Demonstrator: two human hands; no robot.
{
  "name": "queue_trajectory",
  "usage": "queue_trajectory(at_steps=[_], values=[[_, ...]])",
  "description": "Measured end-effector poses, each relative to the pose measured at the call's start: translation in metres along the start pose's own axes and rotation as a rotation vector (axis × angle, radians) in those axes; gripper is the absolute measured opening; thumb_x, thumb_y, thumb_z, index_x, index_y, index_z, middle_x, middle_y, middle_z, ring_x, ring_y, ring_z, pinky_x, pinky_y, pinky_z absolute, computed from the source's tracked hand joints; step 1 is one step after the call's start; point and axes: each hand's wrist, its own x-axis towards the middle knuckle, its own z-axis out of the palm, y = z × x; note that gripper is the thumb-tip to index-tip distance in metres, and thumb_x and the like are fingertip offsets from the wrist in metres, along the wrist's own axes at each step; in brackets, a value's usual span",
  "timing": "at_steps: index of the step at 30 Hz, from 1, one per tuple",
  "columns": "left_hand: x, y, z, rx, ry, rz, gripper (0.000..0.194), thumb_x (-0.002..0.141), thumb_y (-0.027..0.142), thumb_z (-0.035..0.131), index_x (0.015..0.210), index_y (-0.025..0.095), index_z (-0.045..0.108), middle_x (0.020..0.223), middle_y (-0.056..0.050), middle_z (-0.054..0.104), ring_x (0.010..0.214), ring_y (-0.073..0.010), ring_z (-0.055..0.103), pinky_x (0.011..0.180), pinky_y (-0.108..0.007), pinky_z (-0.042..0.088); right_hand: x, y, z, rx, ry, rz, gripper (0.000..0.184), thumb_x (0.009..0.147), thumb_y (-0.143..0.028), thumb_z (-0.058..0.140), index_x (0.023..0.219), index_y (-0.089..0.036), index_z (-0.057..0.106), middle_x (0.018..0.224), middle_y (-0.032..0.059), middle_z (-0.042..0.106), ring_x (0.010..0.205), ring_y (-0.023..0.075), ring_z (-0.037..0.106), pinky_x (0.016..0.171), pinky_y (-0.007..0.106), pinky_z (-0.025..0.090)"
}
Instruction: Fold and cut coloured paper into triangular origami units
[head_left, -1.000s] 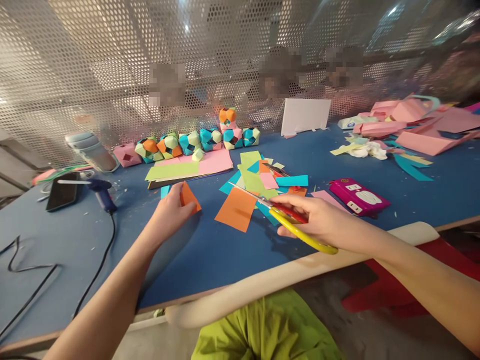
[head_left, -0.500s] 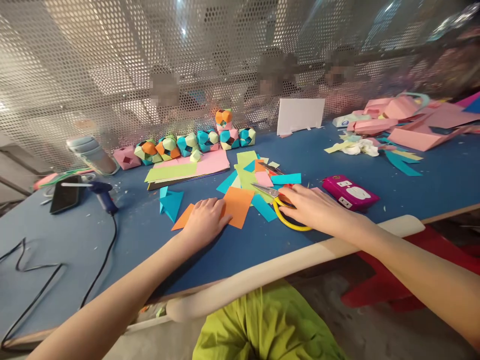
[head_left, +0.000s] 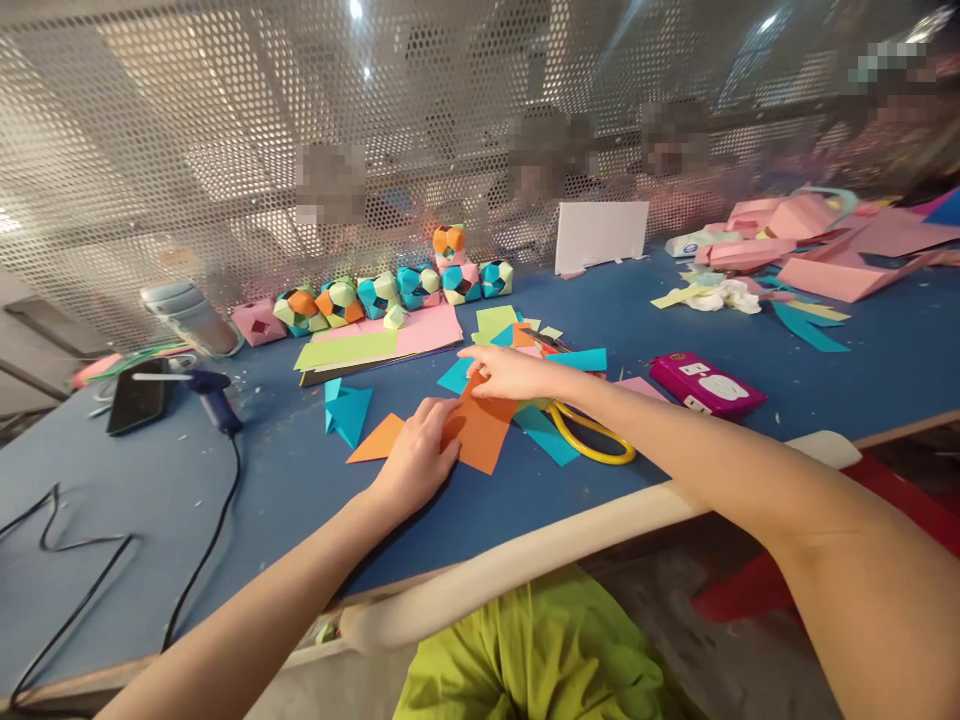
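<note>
A piece of orange paper (head_left: pixel 486 438) lies at the front middle of the table. My left hand (head_left: pixel 421 448) grips its left edge, fingers bent with the thumb close to the paper. At the top corner of the same paper, my right hand (head_left: pixel 504 373) pinches with curled fingers while the forefinger points left. Scissors with yellow handles (head_left: pixel 592 440) rest below my right wrist, their blades hidden. Left of my left hand is an orange pointed piece (head_left: pixel 377 440), and beyond it a folded blue paper piece (head_left: pixel 349 412). Green, blue and pink scraps (head_left: pixel 496 320) are scattered behind my right hand.
Several folded paper balls (head_left: pixel 379 292) line the back beside a paper stack (head_left: pixel 349 348). Leftward are a glue gun (head_left: pixel 214 395) with its cord, a phone (head_left: pixel 137 398) and a bottle (head_left: pixel 187 318). To the right lie a magenta packet (head_left: pixel 707 385) and pink paper (head_left: pixel 832 260). A pale padded edge (head_left: pixel 525 560) runs in front.
My right hand has let go of the scissors and moved left onto the orange paper's top corner. The orange paper has tilted slightly, and my left hand's fingers have bent at its edge.
</note>
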Motion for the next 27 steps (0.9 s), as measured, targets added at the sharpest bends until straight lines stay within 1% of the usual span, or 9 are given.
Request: queue_trajectory(at_steps=[3,6,9,12,15,21,23,25,27], values=[[0.000,0.001,0.000,-0.113,0.048,-0.039,0.042,0.078,0.007,0.049,0.118,0.019,0.050,0.113,-0.009,0.060,0.095,-0.0194,0.063,0.086,-0.037,0.050,0.003,0.007,0.004,0.099,-0.008,0.016,0.045,0.074,-0.014,0.064,0.119,-0.016,0.060,0.090,0.0042,0.066,0.074,0.0142,0.059,0.058,0.021,0.041],[0.004,0.000,-0.006,-0.319,0.106,-0.210,0.041,0.078,0.012,0.051,0.119,0.018,0.049,0.107,-0.008,0.062,0.076,-0.0152,0.063,0.073,-0.033,0.053,-0.004,0.011,0.005,0.306,0.042,0.027,0.034,0.073,-0.017,0.066,0.107,-0.017,0.066,0.072,-0.0021,0.057,0.066,0.0113,0.051,0.057,0.022,0.038],[0.007,0.000,-0.015,-0.575,0.105,-0.387,0.034,0.078,0.020,0.056,0.112,0.017,0.053,0.096,-0.006,0.065,0.073,-0.0150,0.063,0.069,-0.031,0.052,-0.012,0.013,0.003,0.519,0.129,0.055,0.030,0.069,-0.020,0.068,0.098,-0.016,0.068,0.063,-0.0054,0.047,0.063,0.0102,0.046,0.057,0.022,0.036],[0.008,0.003,-0.025,-0.834,0.081,-0.519,0.027,0.078,0.023,0.060,0.103,0.015,0.056,0.083,-0.004,0.068,0.073,-0.0150,0.064,0.071,-0.030,0.053,-0.017,0.012,-0.001,0.670,0.169,0.117,0.031,0.065,-0.022,0.070,0.095,-0.015,0.068,0.066,-0.0047,0.050,0.066,0.0108,0.049,0.059,0.023,0.040],[0.010,0.007,-0.031,-1.066,0.085,-0.621,0.025,0.077,0.021,0.063,0.100,0.013,0.058,0.080,-0.005,0.070,0.073,-0.0157,0.066,0.073,-0.032,0.055,-0.021,0.009,-0.004,0.761,0.166,0.173,0.034,0.063,-0.022,0.072,0.096,-0.015,0.067,0.070,-0.0032,0.055,0.069,0.0120,0.054,0.063,0.026,0.044],[0.015,0.007,-0.034,-1.308,0.094,-0.780,0.018,0.076,0.011,0.056,0.094,0.013,0.061,0.081,-0.008,0.071,0.073,-0.0175,0.069,0.071,-0.031,0.056,-0.025,0.007,-0.006,0.750,0.232,0.208,0.032,0.064,-0.019,0.073,0.095,-0.017,0.066,0.083,0.0022,0.063,0.079,0.0167,0.060,0.072,0.031,0.049],[0.017,0.007,-0.035,-1.388,0.092,-0.819,0.015,0.081,0.018,0.052,0.092,0.013,0.062,0.084,-0.009,0.071,0.075,-0.0187,0.070,0.074,-0.033,0.056,-0.025,0.006,-0.005,0.729,0.276,0.196,0.030,0.065,-0.019,0.071,0.094,-0.017,0.066,0.086,0.0036,0.065,0.085,0.0187,0.061,0.075,0.032,0.050],[0.018,0.006,-0.036,-1.449,0.064,-0.852,0.022,0.087,0.030,0.049,0.089,0.013,0.063,0.087,-0.010,0.072,0.077,-0.0199,0.070,0.074,-0.034,0.056,-0.025,0.005,-0.004,0.738,0.312,0.174,0.028,0.066,-0.019,0.069,0.093,-0.018,0.065,0.088,0.0044,0.066,0.088,0.0196,0.061,0.076,0.033,0.051],[0.017,0.006,-0.036,-1.453,0.022,-0.854,0.025,0.087,0.034,0.052,0.089,0.013,0.064,0.089,-0.011,0.072,0.078,-0.0202,0.070,0.073,-0.034,0.056,-0.025,0.004,-0.003,0.786,0.331,0.162,0.026,0.067,-0.019,0.067,0.092,-0.017,0.064,0.089,0.0046,0.066,0.089,0.0192,0.061,0.076,0.032,0.051]])
